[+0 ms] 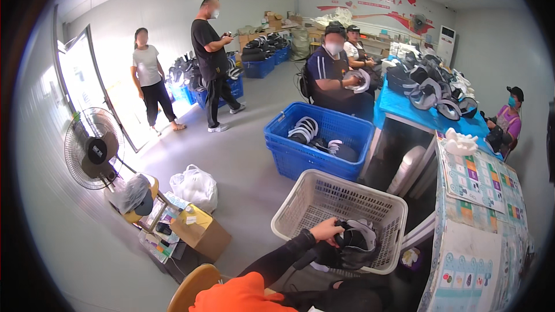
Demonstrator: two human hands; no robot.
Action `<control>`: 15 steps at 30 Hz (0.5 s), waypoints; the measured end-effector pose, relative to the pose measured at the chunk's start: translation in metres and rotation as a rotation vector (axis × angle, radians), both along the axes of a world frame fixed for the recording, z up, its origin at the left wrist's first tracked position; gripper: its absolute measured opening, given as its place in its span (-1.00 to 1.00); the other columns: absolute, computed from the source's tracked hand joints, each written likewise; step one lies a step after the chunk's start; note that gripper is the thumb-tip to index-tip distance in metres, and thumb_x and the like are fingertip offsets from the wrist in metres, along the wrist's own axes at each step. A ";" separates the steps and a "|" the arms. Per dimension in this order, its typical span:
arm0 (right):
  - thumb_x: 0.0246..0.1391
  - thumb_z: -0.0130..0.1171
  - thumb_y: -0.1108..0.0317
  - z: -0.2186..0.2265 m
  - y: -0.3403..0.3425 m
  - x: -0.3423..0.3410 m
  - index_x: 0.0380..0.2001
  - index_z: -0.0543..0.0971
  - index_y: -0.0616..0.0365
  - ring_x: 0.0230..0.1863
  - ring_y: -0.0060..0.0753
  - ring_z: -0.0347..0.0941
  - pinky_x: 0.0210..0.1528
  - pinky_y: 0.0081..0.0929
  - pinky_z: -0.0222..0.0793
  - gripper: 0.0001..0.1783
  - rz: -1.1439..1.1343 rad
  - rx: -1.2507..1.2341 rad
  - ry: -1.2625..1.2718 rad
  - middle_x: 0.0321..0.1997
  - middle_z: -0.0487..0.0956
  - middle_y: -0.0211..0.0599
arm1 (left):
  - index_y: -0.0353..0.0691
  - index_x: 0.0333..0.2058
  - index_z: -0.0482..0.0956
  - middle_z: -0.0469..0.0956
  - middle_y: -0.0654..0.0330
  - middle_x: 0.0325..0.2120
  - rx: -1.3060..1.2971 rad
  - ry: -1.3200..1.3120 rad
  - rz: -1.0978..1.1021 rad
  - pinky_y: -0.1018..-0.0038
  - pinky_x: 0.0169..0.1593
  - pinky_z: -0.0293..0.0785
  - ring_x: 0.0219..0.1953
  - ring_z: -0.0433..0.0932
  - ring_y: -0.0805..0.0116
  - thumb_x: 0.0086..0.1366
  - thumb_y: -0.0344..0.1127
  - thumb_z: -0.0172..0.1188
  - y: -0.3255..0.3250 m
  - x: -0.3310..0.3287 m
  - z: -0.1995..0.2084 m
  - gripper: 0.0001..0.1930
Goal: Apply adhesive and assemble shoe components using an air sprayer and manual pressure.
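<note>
My left hand (327,231), at the end of a black-sleeved arm, reaches over the near side of a white plastic basket (281,215). Its fingers are closed on the edge of a black and grey padded piece (354,241), curved and soft-looking. I cannot make out exactly what kind of article this is. More dark material lies around and under it, partly hidden by the hand and the piece itself. My right hand does not show. At the lower edge is something bright orange (243,296), beside a wooden chair back (193,286).
Beyond the basket stands a blue crate (315,159) with similar pieces inside. A blue-topped table (396,101) at right bears a heap of them; a seated person (332,75) works beside it. Left are a fan (94,149), a cardboard box (202,234) and a white bag (195,189).
</note>
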State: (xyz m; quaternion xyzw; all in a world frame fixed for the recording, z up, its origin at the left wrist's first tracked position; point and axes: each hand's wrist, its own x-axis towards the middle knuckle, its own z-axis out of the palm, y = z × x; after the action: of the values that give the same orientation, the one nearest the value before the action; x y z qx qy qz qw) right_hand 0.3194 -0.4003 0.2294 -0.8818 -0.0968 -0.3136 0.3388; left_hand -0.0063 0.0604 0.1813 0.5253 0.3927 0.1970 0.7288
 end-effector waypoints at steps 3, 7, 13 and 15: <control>0.47 0.07 0.31 -0.008 -0.013 0.001 -0.20 0.61 0.32 -0.40 0.01 0.42 -0.29 -0.18 0.41 -0.73 0.017 -0.022 -0.042 -0.35 0.53 0.02 | -0.41 0.11 0.30 0.68 -0.05 -0.38 -0.060 0.045 0.049 0.37 -0.45 0.72 -0.50 0.75 0.13 0.39 -0.27 0.18 -0.004 -0.004 -0.024 -0.55; 0.47 0.09 0.30 -0.008 -0.029 -0.020 -0.18 0.61 0.30 -0.38 -0.01 0.41 -0.28 -0.19 0.41 -0.75 0.021 -0.019 -0.097 -0.30 0.52 0.01 | -0.33 0.15 0.24 0.66 -0.05 -0.35 -0.080 0.009 0.010 0.29 -0.41 0.74 -0.46 0.75 0.04 0.37 -0.29 0.21 -0.005 0.000 -0.029 -0.51; 0.46 0.12 0.30 -0.002 -0.029 -0.030 -0.14 0.60 0.26 -0.34 -0.04 0.39 -0.25 -0.20 0.41 -0.78 0.048 -0.027 -0.173 -0.22 0.50 0.00 | -0.31 0.07 0.26 0.62 -0.08 -0.29 -0.118 0.009 0.026 0.25 -0.39 0.76 -0.41 0.76 -0.03 0.37 -0.27 0.23 -0.003 0.008 -0.036 -0.57; 0.46 0.13 0.30 0.001 -0.026 -0.033 -0.13 0.60 0.25 -0.33 -0.05 0.38 -0.24 -0.20 0.40 -0.79 0.061 -0.028 -0.200 -0.20 0.50 0.00 | -0.31 0.05 0.26 0.62 -0.08 -0.30 -0.120 0.007 0.031 0.24 -0.38 0.76 -0.41 0.76 -0.03 0.38 -0.27 0.23 -0.001 0.011 -0.038 -0.58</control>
State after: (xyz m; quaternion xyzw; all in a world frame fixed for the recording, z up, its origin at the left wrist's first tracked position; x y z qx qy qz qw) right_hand 0.2861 -0.4263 0.2307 -0.8474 -0.1614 -0.3882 0.3243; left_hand 0.0046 0.0590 0.1434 0.4753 0.4143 0.1823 0.7545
